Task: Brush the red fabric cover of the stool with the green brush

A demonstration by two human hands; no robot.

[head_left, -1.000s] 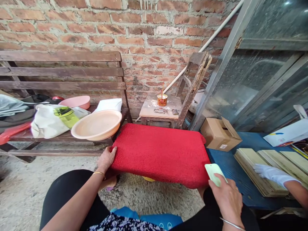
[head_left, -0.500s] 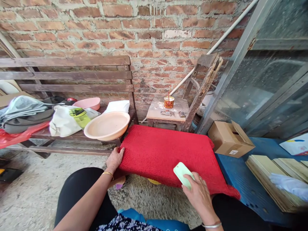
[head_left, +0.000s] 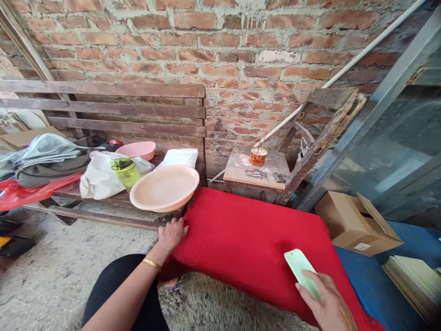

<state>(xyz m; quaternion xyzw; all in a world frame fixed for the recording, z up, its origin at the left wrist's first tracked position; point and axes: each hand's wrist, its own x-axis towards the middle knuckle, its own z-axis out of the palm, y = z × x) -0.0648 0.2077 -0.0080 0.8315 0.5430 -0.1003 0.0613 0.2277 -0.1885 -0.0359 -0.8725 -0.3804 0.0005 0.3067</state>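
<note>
A red plush cloth [head_left: 248, 230] covers a long, low surface in front of me. At its left edge my left hand [head_left: 172, 236] is closed, with the thumb on top and the fingertips bent over the side. Lower right, my right hand [head_left: 327, 294] holds a flat pale-green block [head_left: 300, 269] between thumb and fingers. The block has rounded corners and a small dark hole near its far end. Its underside is hidden against the cloth. A darker patch shows on the cloth just beyond it.
Left, a wooden bench [head_left: 134, 109] holds a peach basin [head_left: 165, 184], a pink basin [head_left: 138, 149], a green bottle [head_left: 126, 172] and a white bag [head_left: 99, 174]. Behind the cloth, a chair [head_left: 237, 161] bears a red-gold cup [head_left: 258, 157] and padlocks. Right stands a cardboard box [head_left: 351, 220].
The view has turned left, so the scene sits further right. My right hand, still holding the pale-green block, is lower right in view. A dark patch now shows on the cloth.
</note>
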